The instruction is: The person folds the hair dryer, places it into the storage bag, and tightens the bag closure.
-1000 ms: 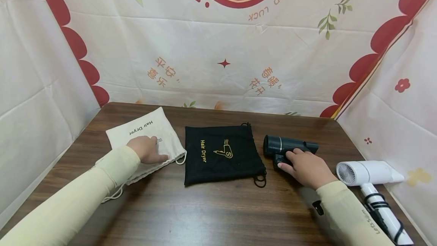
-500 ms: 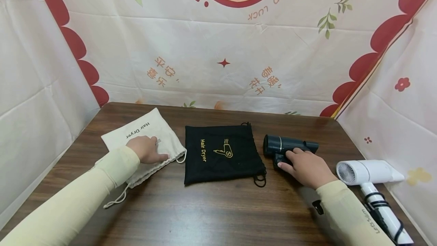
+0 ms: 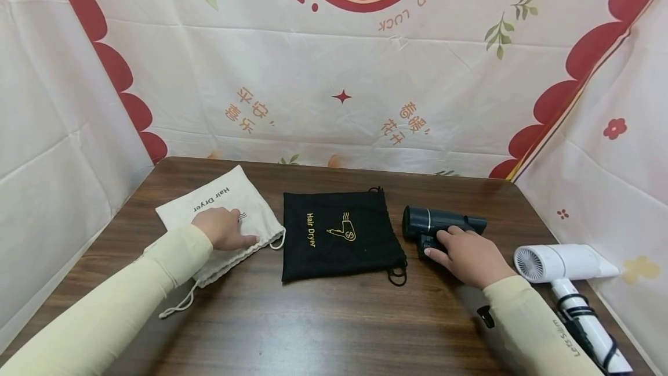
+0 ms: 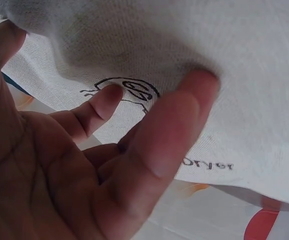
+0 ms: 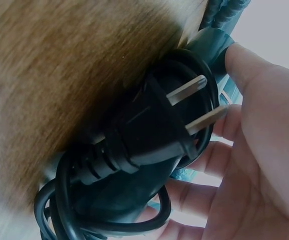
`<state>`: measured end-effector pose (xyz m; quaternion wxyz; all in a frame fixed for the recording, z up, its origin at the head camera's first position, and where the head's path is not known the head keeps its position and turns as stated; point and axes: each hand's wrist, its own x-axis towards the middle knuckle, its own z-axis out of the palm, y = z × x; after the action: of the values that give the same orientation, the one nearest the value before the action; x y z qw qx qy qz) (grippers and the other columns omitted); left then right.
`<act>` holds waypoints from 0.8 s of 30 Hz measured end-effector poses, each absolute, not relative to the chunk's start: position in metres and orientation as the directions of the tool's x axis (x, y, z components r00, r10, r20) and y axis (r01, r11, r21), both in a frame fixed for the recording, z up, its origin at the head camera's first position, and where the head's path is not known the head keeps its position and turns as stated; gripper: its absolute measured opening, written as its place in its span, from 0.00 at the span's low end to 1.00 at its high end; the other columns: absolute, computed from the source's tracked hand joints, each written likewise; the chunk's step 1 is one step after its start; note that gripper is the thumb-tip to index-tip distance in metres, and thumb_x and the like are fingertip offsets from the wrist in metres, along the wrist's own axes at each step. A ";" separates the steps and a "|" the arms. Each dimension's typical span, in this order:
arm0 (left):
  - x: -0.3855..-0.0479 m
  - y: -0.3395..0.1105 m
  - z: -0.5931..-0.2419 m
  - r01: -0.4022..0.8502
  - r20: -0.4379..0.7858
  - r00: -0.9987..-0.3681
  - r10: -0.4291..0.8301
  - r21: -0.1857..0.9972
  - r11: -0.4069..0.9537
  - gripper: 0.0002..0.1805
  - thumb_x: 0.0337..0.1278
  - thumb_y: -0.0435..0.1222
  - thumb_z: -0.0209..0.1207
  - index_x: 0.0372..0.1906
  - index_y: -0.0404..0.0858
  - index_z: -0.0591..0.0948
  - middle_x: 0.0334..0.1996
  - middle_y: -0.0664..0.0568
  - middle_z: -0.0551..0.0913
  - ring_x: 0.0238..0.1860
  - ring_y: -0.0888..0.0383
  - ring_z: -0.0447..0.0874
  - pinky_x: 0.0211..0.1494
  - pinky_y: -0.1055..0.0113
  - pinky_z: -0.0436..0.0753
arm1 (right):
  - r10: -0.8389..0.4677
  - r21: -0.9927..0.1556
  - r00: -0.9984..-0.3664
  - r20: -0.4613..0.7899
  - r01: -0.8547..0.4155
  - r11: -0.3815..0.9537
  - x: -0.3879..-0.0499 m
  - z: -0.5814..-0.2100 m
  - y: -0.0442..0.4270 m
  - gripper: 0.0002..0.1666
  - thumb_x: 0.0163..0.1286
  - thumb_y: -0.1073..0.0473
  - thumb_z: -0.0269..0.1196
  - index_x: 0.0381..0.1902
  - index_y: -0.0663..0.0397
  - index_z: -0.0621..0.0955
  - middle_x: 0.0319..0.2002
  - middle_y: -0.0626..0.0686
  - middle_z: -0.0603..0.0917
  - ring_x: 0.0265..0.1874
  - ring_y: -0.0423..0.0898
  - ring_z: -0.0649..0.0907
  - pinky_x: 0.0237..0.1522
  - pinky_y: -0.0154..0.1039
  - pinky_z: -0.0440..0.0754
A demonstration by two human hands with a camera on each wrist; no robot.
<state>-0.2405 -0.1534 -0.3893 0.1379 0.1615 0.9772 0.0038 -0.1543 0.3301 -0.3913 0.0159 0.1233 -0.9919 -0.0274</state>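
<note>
Now | left grip point(image 3: 224, 229) relaxed, white pouch point(image 3: 258, 213) beneath | right grip point(image 3: 472, 255) holding dark dryer point(image 3: 417, 223)

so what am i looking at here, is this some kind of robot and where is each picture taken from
There is no robot here: these are a person's two bare hands. The wide pictures come from a camera worn on the head, looking forward and down. The other two come from a camera on each wrist, close to that hand's work. On the wooden table lie a white pouch, a black pouch, a dark hair dryer and a white hair dryer. The left hand rests on the white pouch, its fingers touching it. The right hand grips the dark hair dryer, and the right wrist camera shows its plug and looped cord close up.
</note>
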 end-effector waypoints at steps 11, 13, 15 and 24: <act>-0.238 -0.164 -0.380 0.393 -0.204 -0.896 0.395 0.053 0.918 0.24 0.55 0.53 0.61 0.39 0.34 0.78 0.27 0.47 0.80 0.31 0.48 0.82 0.34 0.46 0.79 | -0.231 0.066 -0.973 0.006 -0.230 0.971 -0.154 -0.391 0.330 0.28 0.69 0.37 0.61 0.47 0.56 0.82 0.37 0.55 0.81 0.35 0.55 0.83 0.39 0.60 0.81; -0.237 -0.165 -0.380 0.416 -0.126 -0.899 0.420 0.058 0.907 0.21 0.56 0.51 0.62 0.37 0.35 0.78 0.25 0.49 0.78 0.29 0.49 0.81 0.32 0.46 0.79 | -0.229 0.065 -0.974 0.003 -0.228 0.971 -0.153 -0.390 0.329 0.28 0.69 0.37 0.61 0.47 0.56 0.82 0.36 0.55 0.81 0.35 0.55 0.82 0.39 0.60 0.81; -0.236 -0.165 -0.380 0.450 -0.026 -0.892 0.452 0.055 0.891 0.18 0.55 0.48 0.63 0.35 0.36 0.78 0.24 0.49 0.75 0.27 0.50 0.79 0.29 0.47 0.78 | -0.226 0.065 -0.974 0.000 -0.226 0.972 -0.153 -0.389 0.328 0.27 0.69 0.37 0.61 0.47 0.56 0.82 0.36 0.55 0.81 0.35 0.55 0.82 0.39 0.60 0.81; -0.233 -0.165 -0.388 0.650 0.251 -0.737 0.628 0.007 0.760 0.17 0.51 0.44 0.69 0.37 0.37 0.79 0.30 0.49 0.69 0.30 0.51 0.68 0.33 0.56 0.72 | -0.221 0.063 -0.975 0.002 -0.220 0.973 -0.153 -0.389 0.328 0.27 0.69 0.37 0.61 0.47 0.56 0.82 0.37 0.55 0.82 0.35 0.55 0.82 0.39 0.60 0.81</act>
<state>-0.2326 -0.1651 -0.3882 -0.1175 0.3432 0.9307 0.0473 -0.1530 0.3282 -0.3889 0.0043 0.1109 -0.9933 -0.0314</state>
